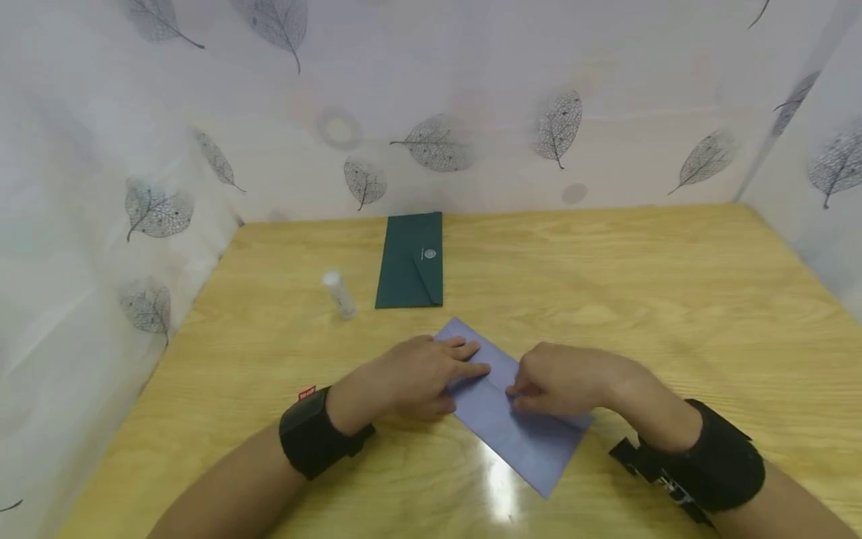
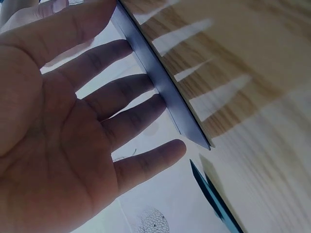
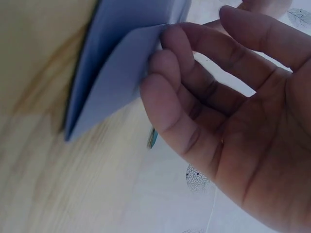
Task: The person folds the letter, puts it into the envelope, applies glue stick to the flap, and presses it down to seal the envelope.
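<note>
A light purple envelope [image 1: 501,438] lies slanted on the table in the head view. My left hand [image 1: 420,374] rests on its upper left part with spread, straight fingers, whose tips press the paper in the left wrist view. Over the right part is my right hand [image 1: 572,378], its fingers bent and fingertips against the flap. The right wrist view shows the flap [image 3: 124,70] standing partly away from the envelope body at its near end. There the right thumb [image 3: 257,36] is apart from the curled fingers.
A dark green envelope [image 1: 407,266] lies beyond the hands. To its left a small white capped tube [image 1: 340,296], like a glue stick, is on the wooden table [image 1: 640,277]. Leaf-printed white curtains [image 1: 485,97] hang along the back and sides.
</note>
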A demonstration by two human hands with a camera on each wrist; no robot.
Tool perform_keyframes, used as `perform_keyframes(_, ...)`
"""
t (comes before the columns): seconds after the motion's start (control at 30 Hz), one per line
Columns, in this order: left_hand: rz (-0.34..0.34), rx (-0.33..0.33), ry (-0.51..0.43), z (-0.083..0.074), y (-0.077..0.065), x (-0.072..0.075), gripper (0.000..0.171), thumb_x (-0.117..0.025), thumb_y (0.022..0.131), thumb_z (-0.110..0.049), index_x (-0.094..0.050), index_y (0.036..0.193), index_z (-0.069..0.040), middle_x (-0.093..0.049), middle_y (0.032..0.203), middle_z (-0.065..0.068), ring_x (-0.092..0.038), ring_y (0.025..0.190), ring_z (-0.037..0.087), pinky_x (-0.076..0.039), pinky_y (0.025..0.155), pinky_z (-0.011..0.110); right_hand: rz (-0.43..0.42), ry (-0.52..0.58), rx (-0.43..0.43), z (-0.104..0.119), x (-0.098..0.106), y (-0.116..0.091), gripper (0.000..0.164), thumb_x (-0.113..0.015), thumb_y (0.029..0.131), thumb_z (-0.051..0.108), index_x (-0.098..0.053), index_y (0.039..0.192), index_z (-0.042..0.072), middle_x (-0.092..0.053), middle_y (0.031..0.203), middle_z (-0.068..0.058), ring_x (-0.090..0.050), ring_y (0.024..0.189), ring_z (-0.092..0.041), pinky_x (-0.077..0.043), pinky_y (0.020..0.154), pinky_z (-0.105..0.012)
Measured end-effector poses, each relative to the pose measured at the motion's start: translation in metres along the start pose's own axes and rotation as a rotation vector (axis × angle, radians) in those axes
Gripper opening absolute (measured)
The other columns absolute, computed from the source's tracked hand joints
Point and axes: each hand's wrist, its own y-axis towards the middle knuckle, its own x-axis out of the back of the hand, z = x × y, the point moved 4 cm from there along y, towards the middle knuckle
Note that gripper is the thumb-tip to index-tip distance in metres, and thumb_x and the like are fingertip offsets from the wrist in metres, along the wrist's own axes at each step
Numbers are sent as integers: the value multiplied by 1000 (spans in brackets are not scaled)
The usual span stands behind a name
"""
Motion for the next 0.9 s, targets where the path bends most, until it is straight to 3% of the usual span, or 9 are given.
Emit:
perform_keyframes(0.13,6,-11,-48,3,-2,1,65,-71,90,-28,-46,151,-26,-38,159,6,-35,148,21,-39,113,49,-7,-25,54,2,0,0,17,-64,87,6,-77,79,12,-44,58,15,-35,52,3,-34,46,-16)
perform_keyframes(0.3,6,-9,-105,6,0,0,64,-68,90,-30,-46,151,-26,-37,159,7,-33,149,22,-35,113,59,-27,-51,45,5,0,3,20,-63,77,-1,-75,77,15,-48,60,11,-39,55,0,-36,48,-17)
perform_keyframes(0.4,8,-31,-158,8,0,-1,64,-68,90,-31,-47,150,-21,-37,160,8,-32,149,22,-31,116,58,-29,-34,33,5,-2,2,19,-62,76,-1,-71,72,16,-46,59,12,-38,55,0,-35,48,-17)
perform_keyframes(0.53,-19,-54,-208,13,-2,2,64,-69,92,-30,-47,148,-9,-40,158,10,-36,147,21,-29,119,53,-36,-18,7,2,-3,-1,21,-60,78,-1,-75,79,13,-46,61,12,-37,55,0,-35,49,-17)
perform_keyframes(0.6,-67,-63,-187,13,-5,8,62,-70,93,-30,-47,145,-6,-44,155,11,-41,143,22,-32,118,49,-53,-29,-8,4,-1,-3,22,-59,81,-1,-76,81,13,-49,64,11,-40,57,0,-37,50,-18)
perform_keyframes(0.73,-162,-87,-94,5,-13,22,52,-71,93,-30,-57,136,-5,-59,139,10,-57,127,23,-45,108,40,-141,-96,-29,7,7,-7,21,-60,85,1,-78,93,9,-65,79,6,-58,71,-5,-53,63,-25)
perform_keyframes(0.83,-169,-115,-61,-8,-19,29,39,-71,93,-29,-65,124,-7,-69,119,4,-66,108,18,-53,94,32,-208,-149,-50,7,13,-10,24,-61,86,0,-77,103,4,-70,90,-1,-66,84,-12,-58,76,-32)
perform_keyframes(0.9,-136,-150,-50,-20,-21,28,33,-70,94,-29,-67,120,-9,-71,110,0,-67,100,13,-54,88,28,-227,-156,-42,6,15,-11,27,-60,84,-3,-77,105,3,-69,89,-2,-66,84,-13,-58,77,-33)
